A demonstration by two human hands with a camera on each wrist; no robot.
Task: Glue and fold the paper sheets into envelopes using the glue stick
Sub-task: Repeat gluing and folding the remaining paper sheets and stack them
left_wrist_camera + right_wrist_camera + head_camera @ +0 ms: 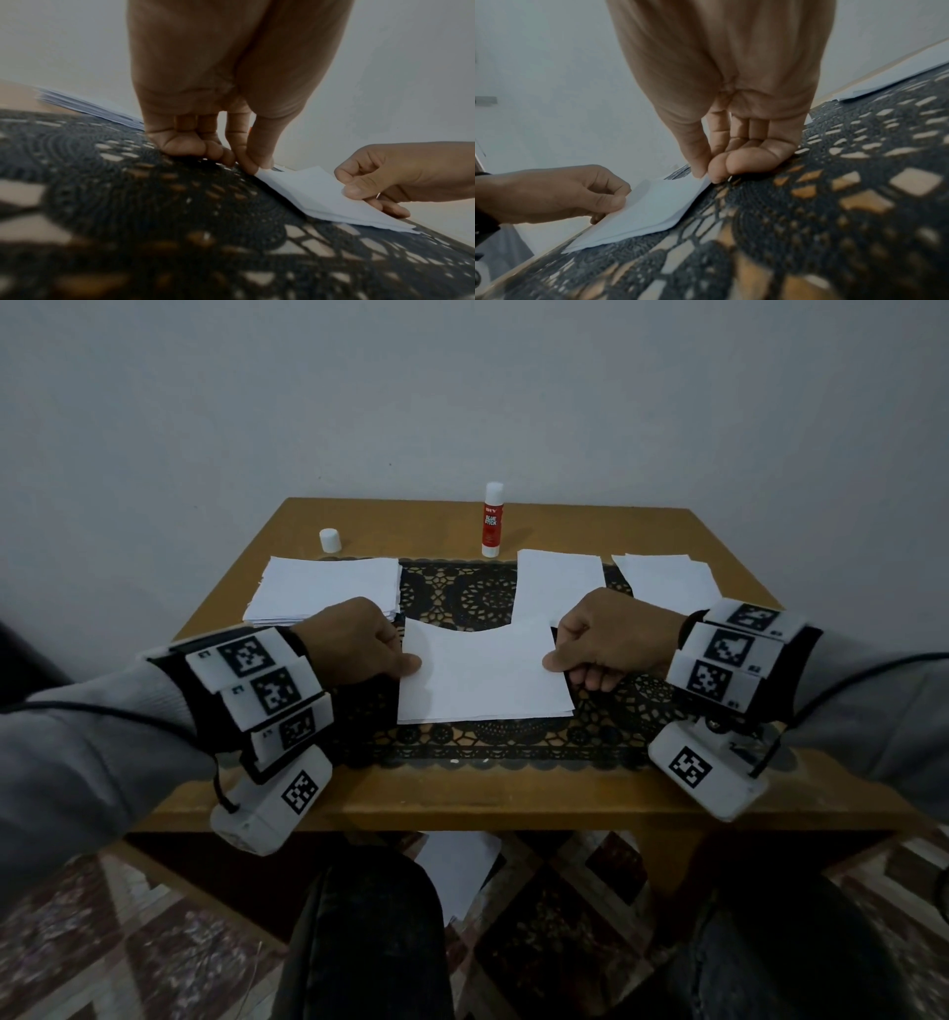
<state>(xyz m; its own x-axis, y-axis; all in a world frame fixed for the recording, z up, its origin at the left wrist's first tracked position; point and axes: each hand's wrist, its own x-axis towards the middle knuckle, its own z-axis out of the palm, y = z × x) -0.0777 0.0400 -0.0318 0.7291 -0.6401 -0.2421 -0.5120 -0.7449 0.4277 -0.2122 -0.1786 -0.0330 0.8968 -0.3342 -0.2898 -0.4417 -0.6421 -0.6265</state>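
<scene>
On the black lace mat (462,593) at the middle of the small wooden table (513,793), a folded white paper sheet (482,675) lies in front of the person, its lifted upper layer held at both side edges. The left hand (354,642) pinches the left edge between thumb and forefinger, the other fingers curled with knuckles down on the mat; the right hand (611,636) pinches the right edge the same way. The wrist views show the pinches closing on the upper layer, with at least one more layer flat beneath.

The sheet is thin, light and floppy — it bows between the two grips and would crease or tear under a hard pull, so the side edges near the fold look like the sound places to hold, with even tension from both hands. Fresh glue would make the layers grab, though none is visible.

Farther back, the uncapped red glue stick (492,521) stands upright, its white cap (329,540) well off to the left. A stack of blank sheets (323,590) sits at back left; more loose papers (665,580) lie at right.
</scene>
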